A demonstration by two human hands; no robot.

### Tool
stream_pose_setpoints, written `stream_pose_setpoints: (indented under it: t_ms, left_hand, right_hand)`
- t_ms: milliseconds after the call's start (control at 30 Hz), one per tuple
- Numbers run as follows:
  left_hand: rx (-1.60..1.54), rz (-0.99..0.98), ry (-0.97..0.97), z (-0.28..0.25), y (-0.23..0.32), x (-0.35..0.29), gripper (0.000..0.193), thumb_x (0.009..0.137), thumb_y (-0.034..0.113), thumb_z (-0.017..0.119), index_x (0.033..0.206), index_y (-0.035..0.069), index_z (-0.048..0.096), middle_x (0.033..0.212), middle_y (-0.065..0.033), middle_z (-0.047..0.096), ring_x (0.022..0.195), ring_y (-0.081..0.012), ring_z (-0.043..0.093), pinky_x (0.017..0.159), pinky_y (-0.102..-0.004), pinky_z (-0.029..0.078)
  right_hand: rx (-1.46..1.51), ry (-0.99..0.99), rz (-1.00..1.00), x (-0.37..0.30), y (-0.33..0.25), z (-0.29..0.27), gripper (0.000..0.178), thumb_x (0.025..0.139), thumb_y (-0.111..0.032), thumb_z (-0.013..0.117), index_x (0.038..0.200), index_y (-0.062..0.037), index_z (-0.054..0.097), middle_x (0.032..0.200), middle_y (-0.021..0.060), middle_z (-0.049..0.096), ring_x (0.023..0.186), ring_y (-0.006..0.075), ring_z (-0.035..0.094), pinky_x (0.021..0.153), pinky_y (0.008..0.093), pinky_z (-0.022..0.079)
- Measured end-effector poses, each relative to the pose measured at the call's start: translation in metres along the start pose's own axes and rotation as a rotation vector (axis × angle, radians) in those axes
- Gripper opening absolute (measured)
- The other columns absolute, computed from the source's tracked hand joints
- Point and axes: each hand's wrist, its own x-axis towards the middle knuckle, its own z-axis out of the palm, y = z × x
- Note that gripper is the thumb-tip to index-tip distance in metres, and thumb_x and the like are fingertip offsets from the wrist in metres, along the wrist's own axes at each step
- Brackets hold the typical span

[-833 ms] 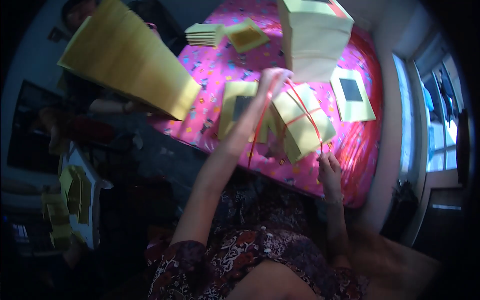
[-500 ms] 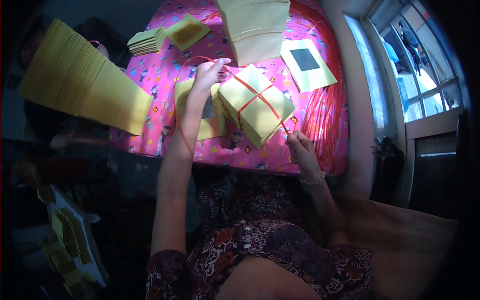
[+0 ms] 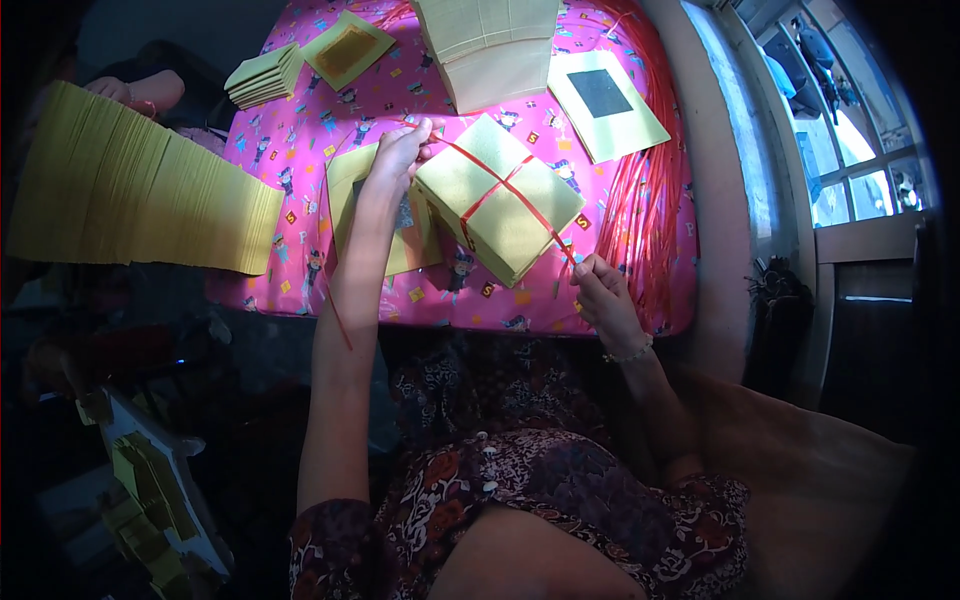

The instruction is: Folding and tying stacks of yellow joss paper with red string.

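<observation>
The left hand [image 3: 400, 155] and right hand [image 3: 606, 292] are pinching the red strip [image 3: 508, 184] from opposite sides, apparently keeping it taut — the yellow bundle [image 3: 512, 222] is lying on the pink tablecloth [image 3: 450, 310] between both grips, rightward of the left pinch and just beyond the right.

Left hand [image 3: 400, 155] reaches farther forward than right hand [image 3: 606, 295]; the 2 apparently pinch.

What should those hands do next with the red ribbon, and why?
Maybe gently pull the red ribbon snugger: the left hand and right hand each pinch it, and its strands cross on top of the yellow paper stack.
</observation>
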Motion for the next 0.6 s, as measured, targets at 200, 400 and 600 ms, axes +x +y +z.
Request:
stream_pose_setpoints:
  t_ms: [200,400,600]
  left_hand:
    - [-0.172,-0.220,-0.098,0.004,-0.013,0.001,0.036,0.100,0.032,0.048,0.119,0.005,0.061,0.107,-0.0065,0.065,0.095,-0.0164,0.062,0.084,-0.0313,0.050]
    - [-0.128,-0.133,-0.168,-0.008,-0.026,-0.005,0.032,0.092,0.028,0.063,0.104,-0.001,0.067,0.094,-0.0101,0.070,0.080,-0.0168,0.067,0.073,-0.0303,0.053]
    - [0.066,-0.114,-0.283,-0.007,-0.026,0.013,0.024,0.091,0.018,0.059,0.098,-0.002,0.069,0.088,-0.0081,0.070,0.073,-0.0150,0.067,0.069,-0.0293,0.052]
  right_hand:
    - [0.062,-0.013,0.092,0.008,0.009,-0.006,0.021,0.100,-0.027,0.049,0.086,-0.0117,0.054,0.055,-0.0114,0.028,0.043,0.0001,0.022,0.040,0.0192,0.017]
    - [0.156,-0.046,0.228,0.021,0.017,0.000,0.017,0.100,-0.028,0.051,0.094,-0.0120,0.055,0.057,-0.0111,0.028,0.044,0.0016,0.023,0.040,0.0195,0.019]
    - [0.133,0.029,0.263,0.036,0.014,-0.003,0.023,0.099,-0.025,0.053,0.114,-0.0074,0.055,0.059,-0.0107,0.030,0.044,0.0022,0.025,0.040,0.0202,0.020]
